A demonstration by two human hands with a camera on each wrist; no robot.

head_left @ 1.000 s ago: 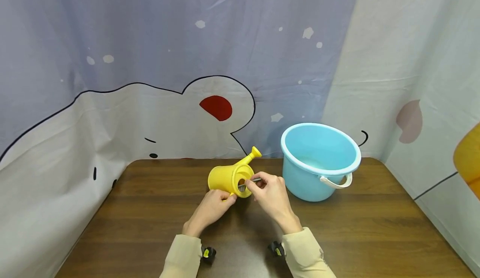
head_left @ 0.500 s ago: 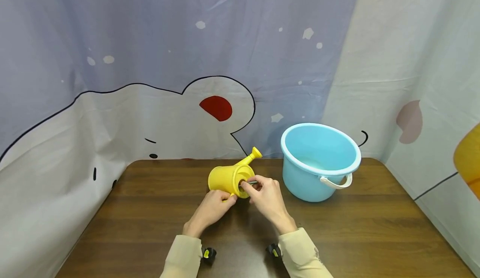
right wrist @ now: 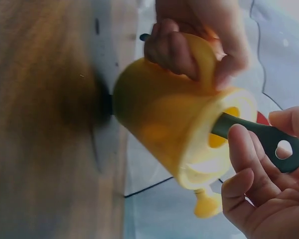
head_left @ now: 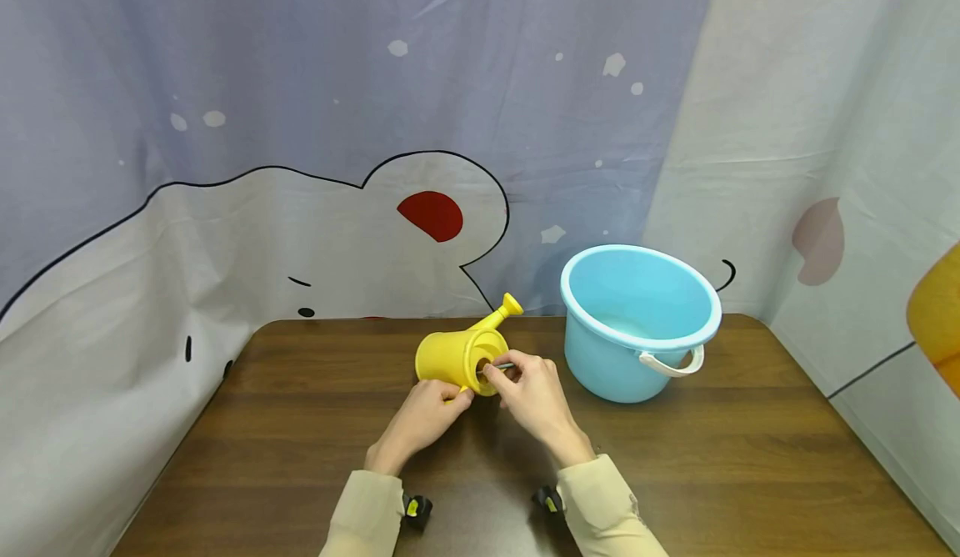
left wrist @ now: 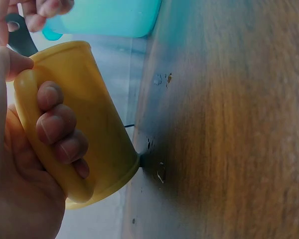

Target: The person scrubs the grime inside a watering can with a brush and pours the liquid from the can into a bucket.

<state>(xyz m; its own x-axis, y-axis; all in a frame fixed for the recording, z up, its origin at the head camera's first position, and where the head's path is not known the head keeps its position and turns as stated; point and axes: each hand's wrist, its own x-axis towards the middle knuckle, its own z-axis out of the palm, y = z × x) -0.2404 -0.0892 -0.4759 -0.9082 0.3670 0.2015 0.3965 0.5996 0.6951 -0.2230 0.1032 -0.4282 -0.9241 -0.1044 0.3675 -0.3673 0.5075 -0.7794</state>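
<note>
A small yellow watering can (head_left: pixel 444 360) lies tilted over the tabletop, its opening facing right and its spout pointing up and back. My left hand (head_left: pixel 426 417) grips the can's handle, fingers curled through the loop, as the left wrist view shows. Between thumb and fingers, my right hand (head_left: pixel 542 398) pinches a dark green handle with a hole near its end (right wrist: pixel 264 135). This handle runs into the can's opening. Its other end is hidden inside, so the kind of tool cannot be told. Whether the can's lower edge touches the table is unclear.
Right of the hands, a light blue bucket (head_left: pixel 618 365) with a white carrying handle (head_left: pixel 672 370) stands near the back edge of the brown wooden table (head_left: pixel 750 457). A printed curtain (head_left: pixel 337 232) hangs behind and at both sides. Small wet-looking spots (left wrist: pixel 162 173) mark the table.
My right hand has shifted slightly left and closer to the can's opening, and the green handle with it. The left hand, watering can and bucket have stayed in place.
</note>
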